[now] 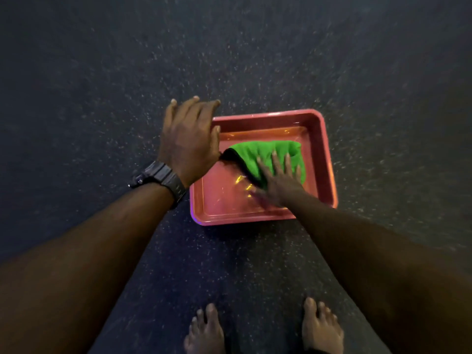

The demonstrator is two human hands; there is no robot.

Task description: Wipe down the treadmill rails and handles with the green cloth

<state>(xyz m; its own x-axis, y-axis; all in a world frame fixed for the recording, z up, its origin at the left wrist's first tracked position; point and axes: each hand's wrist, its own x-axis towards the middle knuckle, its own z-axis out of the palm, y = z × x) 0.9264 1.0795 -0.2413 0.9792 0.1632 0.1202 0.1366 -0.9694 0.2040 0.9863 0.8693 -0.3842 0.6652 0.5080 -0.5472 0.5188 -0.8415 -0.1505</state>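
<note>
From the head view, my fingers (277, 159) on the right hand (278, 180) lie straight and spread, pressing flat on the green cloth (270, 155), which sits bunched in the pink tray (325, 159) on the speckled floor (102, 72). My left hand (189, 139) hovers open at the tray's left rim, holding nothing. I judge this the fetching step: no treadmill shows. Next I must curl round the cloth and lift it.
</note>
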